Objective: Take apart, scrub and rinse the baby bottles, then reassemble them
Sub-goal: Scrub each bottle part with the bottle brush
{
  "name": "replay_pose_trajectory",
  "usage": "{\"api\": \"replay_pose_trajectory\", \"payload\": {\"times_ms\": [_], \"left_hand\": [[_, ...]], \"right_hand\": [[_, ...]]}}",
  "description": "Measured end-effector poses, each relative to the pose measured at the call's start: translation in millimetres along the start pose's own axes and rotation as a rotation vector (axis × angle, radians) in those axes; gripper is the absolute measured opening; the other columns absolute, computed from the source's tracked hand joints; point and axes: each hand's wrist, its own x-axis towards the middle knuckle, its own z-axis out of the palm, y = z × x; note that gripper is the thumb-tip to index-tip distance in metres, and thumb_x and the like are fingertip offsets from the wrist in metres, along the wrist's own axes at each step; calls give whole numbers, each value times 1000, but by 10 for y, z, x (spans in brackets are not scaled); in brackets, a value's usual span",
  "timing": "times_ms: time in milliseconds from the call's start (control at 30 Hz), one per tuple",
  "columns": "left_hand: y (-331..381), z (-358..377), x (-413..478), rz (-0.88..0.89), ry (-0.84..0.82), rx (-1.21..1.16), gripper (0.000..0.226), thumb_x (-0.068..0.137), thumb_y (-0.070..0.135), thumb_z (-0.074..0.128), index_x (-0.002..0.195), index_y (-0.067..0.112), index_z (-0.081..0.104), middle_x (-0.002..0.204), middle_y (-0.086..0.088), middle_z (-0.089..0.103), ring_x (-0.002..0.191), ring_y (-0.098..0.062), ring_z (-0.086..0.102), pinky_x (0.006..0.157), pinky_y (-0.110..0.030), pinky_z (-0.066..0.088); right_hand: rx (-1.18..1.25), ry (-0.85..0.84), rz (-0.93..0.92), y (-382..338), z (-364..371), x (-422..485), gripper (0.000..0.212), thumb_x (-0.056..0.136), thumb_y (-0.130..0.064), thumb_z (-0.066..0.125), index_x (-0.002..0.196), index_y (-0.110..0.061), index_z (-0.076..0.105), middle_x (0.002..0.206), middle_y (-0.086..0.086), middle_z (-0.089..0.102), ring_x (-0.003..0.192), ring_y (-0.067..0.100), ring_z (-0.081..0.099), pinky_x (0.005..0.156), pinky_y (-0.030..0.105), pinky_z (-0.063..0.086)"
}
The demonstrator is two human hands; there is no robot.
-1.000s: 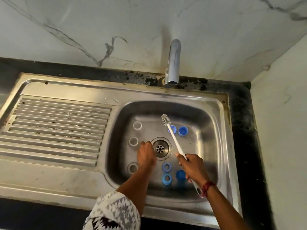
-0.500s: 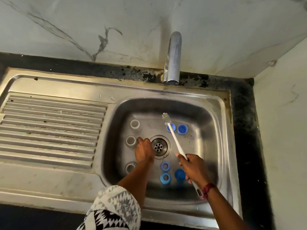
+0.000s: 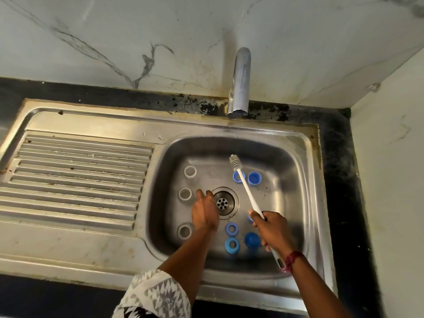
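Three clear bottles (image 3: 185,194) stood in a row by the left wall of the sink (image 3: 296,180). The left hand (image 3: 205,214) lay open beside the drain (image 3: 222,203), its fingertips just beside the middle bottle. The right hand (image 3: 273,228) gripped the bottle brush (image 3: 246,190). The brush head was up near two blue caps (image 3: 254,178) by the far wall. Two blue rings (image 3: 231,228) sat near the front edge. Wide steel floor showed along the right wall.

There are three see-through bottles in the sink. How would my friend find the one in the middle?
Look in the steel sink and find the round drain at the bottom. Left of it clear bottles stand in a row: far bottle, middle bottle, near bottle. The middle one is level with the drain, and the left hand reaches closest to it.
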Motion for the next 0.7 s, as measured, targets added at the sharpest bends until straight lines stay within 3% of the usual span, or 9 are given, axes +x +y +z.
{"api": "replay_pose_trajectory", "payload": {"times_ms": [133,233,367,500,600,700], "left_hand": [[2,43,-170,91,-13,62,25,94,2,51,118,7,55,115,-14,57,91,-32,63,70,-37,49],[36,95,-290,95,-128,69,19,93,27,60,108,16,66,106,-4,68,88,-21,66,73,-31,54],[102,198,-373,6,-234,54,35,85,50,66,101,19,67,92,0,68,84,-18,65,74,-30,56],[139,321,-392,-23,-309,85,30,89,46,65,100,19,59,85,2,59,78,-14,57,68,-27,48],[133,396,-380,-7,-339,129,36,89,47,66,108,18,58,91,0,61,79,-13,55,69,-27,43],[141,436,-342,-4,-372,153,37,87,48,67,108,19,60,95,2,65,81,-13,58,72,-28,48]], "right_hand": [[9,19,2,5,-24,-43,41,96,-45,57,84,-6,64,59,4,55,44,14,49,37,20,40],[12,41,-4,14,-39,-77,40,96,-43,58,83,-6,65,58,4,56,41,14,49,37,20,41],[10,59,-25,55,-33,-140,41,96,-42,59,83,-3,66,55,2,54,39,13,48,36,20,41],[2,76,-27,102,5,-173,41,94,-47,59,84,-8,67,59,5,60,40,13,50,36,20,41],[14,69,-23,143,31,-184,38,94,-49,59,85,-12,68,70,10,68,43,14,53,37,20,42],[4,67,-25,171,44,-181,40,94,-48,58,82,-12,67,61,5,61,42,13,52,37,21,43]]}}
